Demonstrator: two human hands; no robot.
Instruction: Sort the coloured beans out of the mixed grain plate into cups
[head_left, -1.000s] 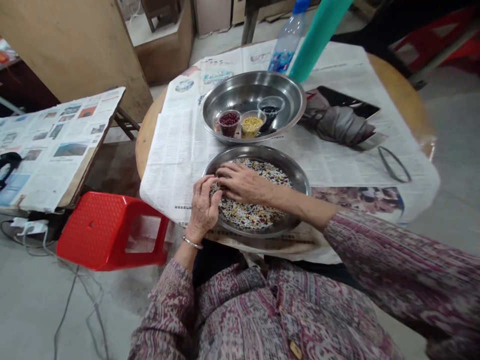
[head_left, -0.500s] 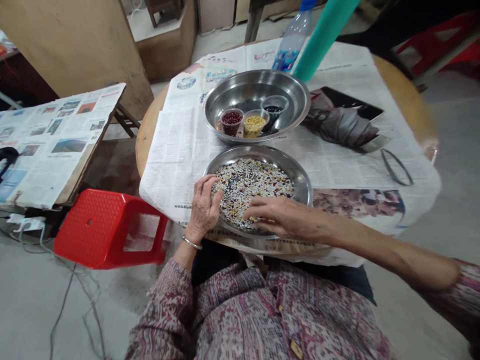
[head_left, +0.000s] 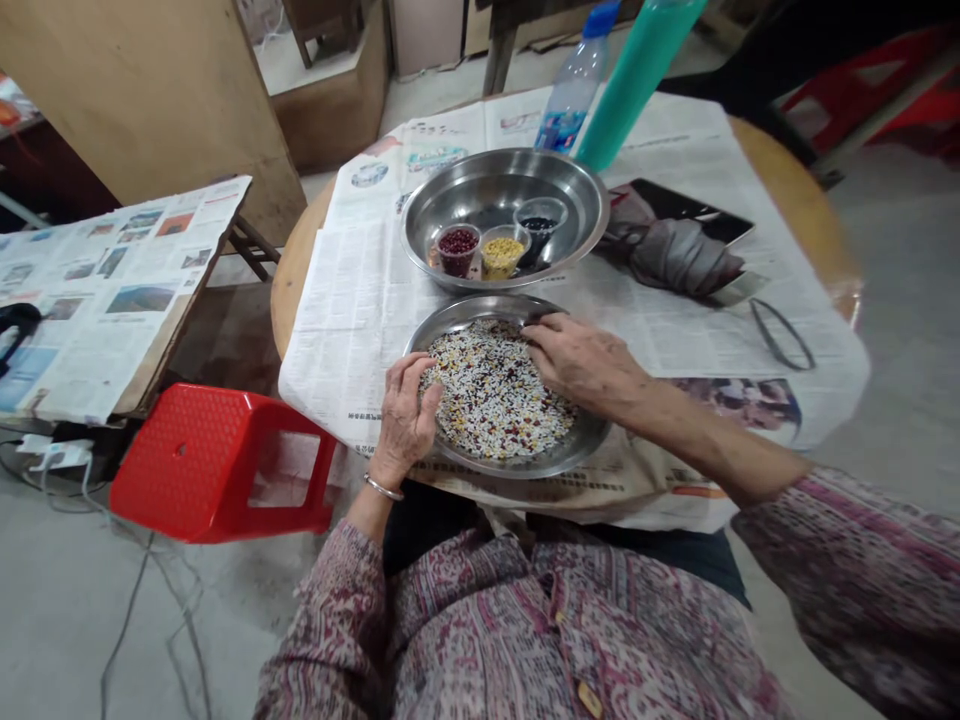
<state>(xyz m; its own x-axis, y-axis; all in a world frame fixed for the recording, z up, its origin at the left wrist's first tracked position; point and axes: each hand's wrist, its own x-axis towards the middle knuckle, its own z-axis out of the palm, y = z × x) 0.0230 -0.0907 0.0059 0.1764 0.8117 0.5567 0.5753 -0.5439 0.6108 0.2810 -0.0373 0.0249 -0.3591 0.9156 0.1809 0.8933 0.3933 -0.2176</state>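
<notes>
A shallow steel basin (head_left: pixel 592 440) in front of me holds a spread of mixed grains (head_left: pixel 499 400), mostly white with dark red, yellow and black ones. My left hand (head_left: pixel 405 415) holds the basin's left rim, thumb and fingers curved over the edge. At the upper right of this basin my right hand (head_left: pixel 581 362) has its fingers curled down over the grains. What its fingertips hold, if anything, is hidden. Behind stands a larger steel basin (head_left: pixel 431 195) with a cup of dark red beans (head_left: pixel 458 245), a cup of yellow grains (head_left: pixel 502 250) and a cup of black beans (head_left: pixel 540 222).
Newspaper (head_left: pixel 352 330) covers the round table. A plastic bottle (head_left: pixel 577 85), a green cylinder (head_left: pixel 637 85) and a folded grey umbrella (head_left: pixel 690 255) lie or stand beyond the basins. A red stool (head_left: pixel 187 460) and a newspaper-covered side table (head_left: pixel 112 290) are at left.
My right hand has moved from the near part of the basin up to its upper right side. My left hand stays at the left rim. The view has shifted slightly.
</notes>
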